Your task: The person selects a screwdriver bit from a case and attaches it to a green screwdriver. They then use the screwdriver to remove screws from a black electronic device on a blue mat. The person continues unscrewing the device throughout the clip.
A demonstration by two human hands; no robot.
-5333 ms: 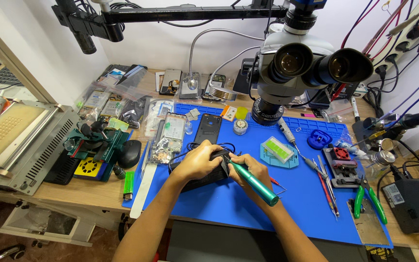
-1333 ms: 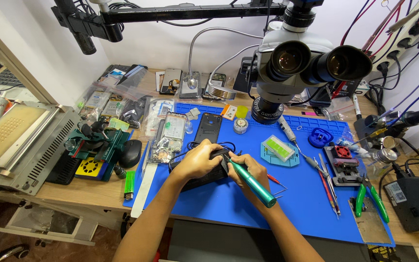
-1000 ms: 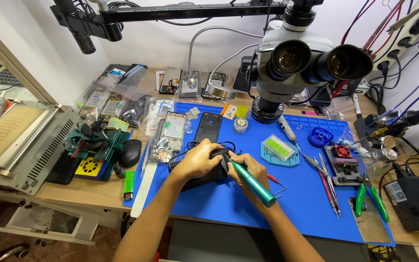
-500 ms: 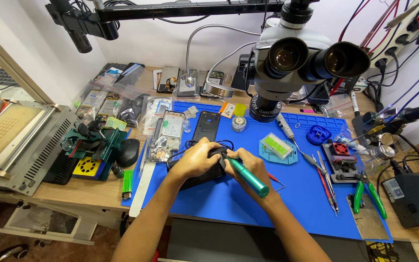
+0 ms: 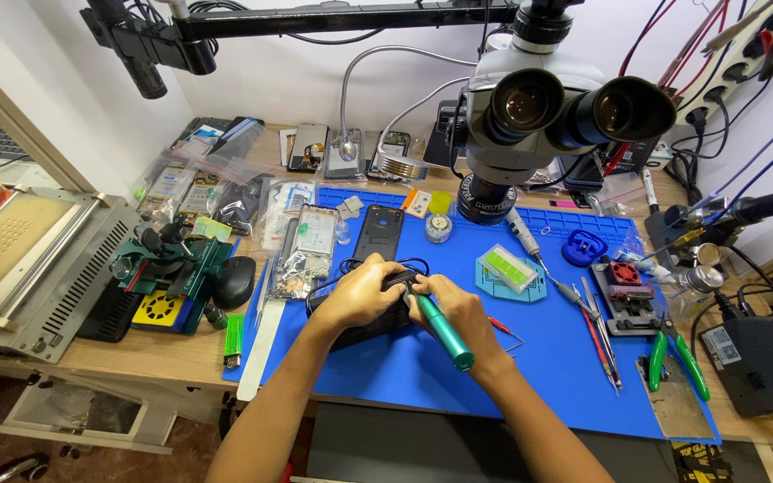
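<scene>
So the right hand (image 5: 458, 315) is wrapped around a green-handled screwdriver (image 5: 445, 331), pen-style grip, with the tip pointing up and left into the black phone (image 5: 370, 315) and the butt end sticking back toward the near edge of the blue mat (image 5: 530, 376). The left hand (image 5: 361, 291) is curled over the top of that phone, fingers closed down on it and pinning it flat. Both forearms come in from the near edge and meet roughly mid-mat, a bit left of centre. I can't really see the screwdriver tip itself, since the fingers cover it, so exactly where it lands on the phone is anyone's guess.

Counting stuff: one screwdriver in hand, two phones on the mat (the one being worked on and a second dark phone (image 5: 378, 231) lying just behind it toward the far edge), one clear-backed phone shell (image 5: 308, 241) at the mat's left edge, one green plastic parts box (image 5: 509, 268) right of the hands, one pair of green-handled pliers (image 5: 673, 362) near the mat's right edge. One microscope (image 5: 565, 112) hangs over the far side.

Compared with half a second ago, basically nothing moved: same grip, same hold on the phone, hands in the same spot. The view just shifted a touch.
</scene>
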